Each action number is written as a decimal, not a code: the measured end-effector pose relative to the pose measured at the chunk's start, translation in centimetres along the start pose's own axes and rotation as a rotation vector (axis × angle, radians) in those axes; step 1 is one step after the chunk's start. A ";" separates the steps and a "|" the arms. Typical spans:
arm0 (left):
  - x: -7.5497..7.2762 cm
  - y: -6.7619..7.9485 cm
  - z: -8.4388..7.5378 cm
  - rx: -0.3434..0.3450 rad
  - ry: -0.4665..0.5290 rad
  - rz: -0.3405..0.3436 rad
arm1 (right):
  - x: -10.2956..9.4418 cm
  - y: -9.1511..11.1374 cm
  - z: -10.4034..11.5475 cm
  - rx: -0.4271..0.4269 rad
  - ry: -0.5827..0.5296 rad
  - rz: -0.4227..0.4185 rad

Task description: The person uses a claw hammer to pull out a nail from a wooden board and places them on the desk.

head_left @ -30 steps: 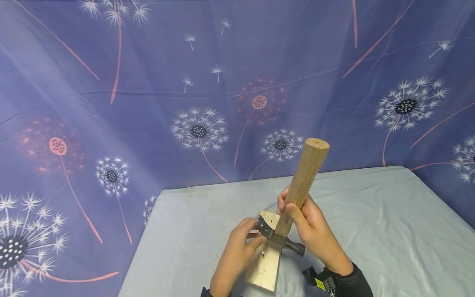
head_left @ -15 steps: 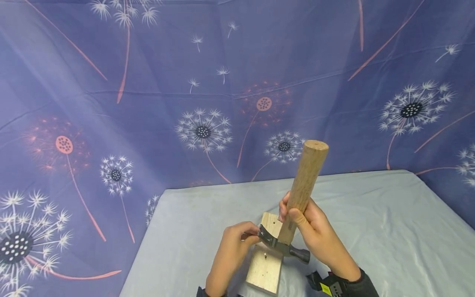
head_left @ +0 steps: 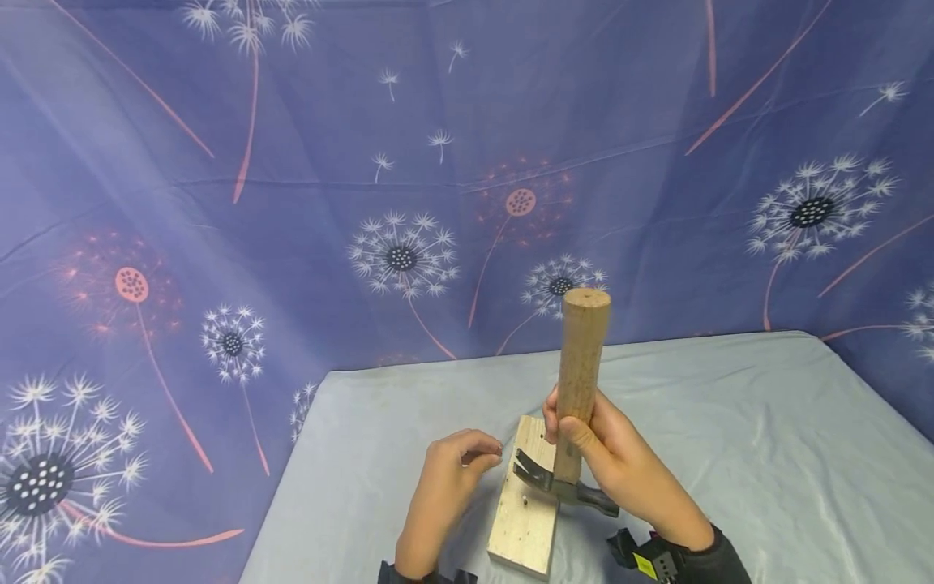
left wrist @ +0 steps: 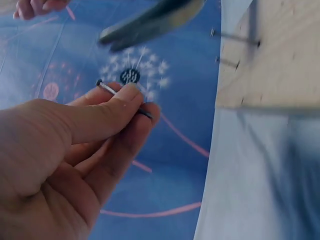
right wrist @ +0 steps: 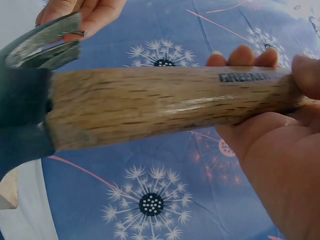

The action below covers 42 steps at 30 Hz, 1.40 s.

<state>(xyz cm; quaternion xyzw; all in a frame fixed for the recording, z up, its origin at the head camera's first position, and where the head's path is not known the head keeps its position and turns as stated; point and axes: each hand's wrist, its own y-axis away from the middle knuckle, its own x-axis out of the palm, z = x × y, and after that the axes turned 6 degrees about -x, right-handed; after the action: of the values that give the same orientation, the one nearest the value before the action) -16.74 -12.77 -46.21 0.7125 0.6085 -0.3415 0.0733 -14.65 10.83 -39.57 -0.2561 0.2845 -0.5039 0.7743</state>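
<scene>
My right hand (head_left: 620, 466) grips the wooden handle of a claw hammer (head_left: 580, 365), which stands nearly upright, head down, above a pale wooden board (head_left: 521, 535). The hammer's claw points left and its striking face right. To the left of the claw, my left hand (head_left: 447, 487) pinches a nail (left wrist: 107, 88) between thumb and fingers, clearest in the left wrist view. That view also shows two nails standing in the board, a nearer one (left wrist: 227, 63) and a longer one (left wrist: 235, 38). Small dark holes dot the board's surface.
A light grey-blue cloth (head_left: 730, 454) covers the table under the board. Behind and at the sides hangs a blue-purple fabric (head_left: 306, 122) printed with dandelions. A black wrist strap (head_left: 657, 560) sits by my right sleeve.
My left hand has drawn away from the hammer's claw, towards the left. The hammer's handle has swung leftward to a more upright stance, still in my right hand.
</scene>
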 end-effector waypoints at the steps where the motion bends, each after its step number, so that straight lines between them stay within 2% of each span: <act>1: -0.2 0.0 0.2 -0.012 -0.020 -0.006 | -0.1 0.1 0.1 0.017 0.003 0.002; 4: -0.8 0.2 0.8 -0.050 -0.079 -0.005 | -0.4 0.2 0.2 0.039 0.012 -0.002; 7: -1.2 0.4 1.4 -0.098 -0.107 0.018 | -0.7 0.1 0.2 0.021 0.025 -0.016; 10: -1.5 0.5 1.8 -0.120 -0.130 0.034 | -0.9 0.1 0.0 0.017 0.047 -0.030; 14: -1.6 0.8 1.9 -0.147 -0.166 0.076 | -1.3 0.1 -0.1 0.054 0.077 -0.045; 20: -1.3 1.0 2.1 -0.260 -0.251 0.202 | -1.9 0.0 -0.2 0.125 0.090 -0.045; 26: -0.6 1.3 2.3 -0.380 -0.245 0.330 | -1.9 0.1 -0.6 0.179 0.086 -0.030; 34: -0.4 1.3 2.2 -0.466 -0.277 0.347 | -1.7 0.1 -1.2 0.150 0.083 -0.020; 39: -0.5 1.3 2.6 -0.460 -0.254 0.350 | -1.6 0.1 -1.5 0.167 0.092 -0.026; 42: -0.8 1.4 2.7 -0.430 -0.243 0.329 | -1.4 0.0 -1.7 0.179 0.094 -0.027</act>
<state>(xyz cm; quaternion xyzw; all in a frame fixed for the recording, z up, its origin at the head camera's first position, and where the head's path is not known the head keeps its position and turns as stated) -16.56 -15.23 -48.22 0.7236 0.5300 -0.2712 0.3494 -16.24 11.98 -40.51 -0.1655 0.2708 -0.5493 0.7730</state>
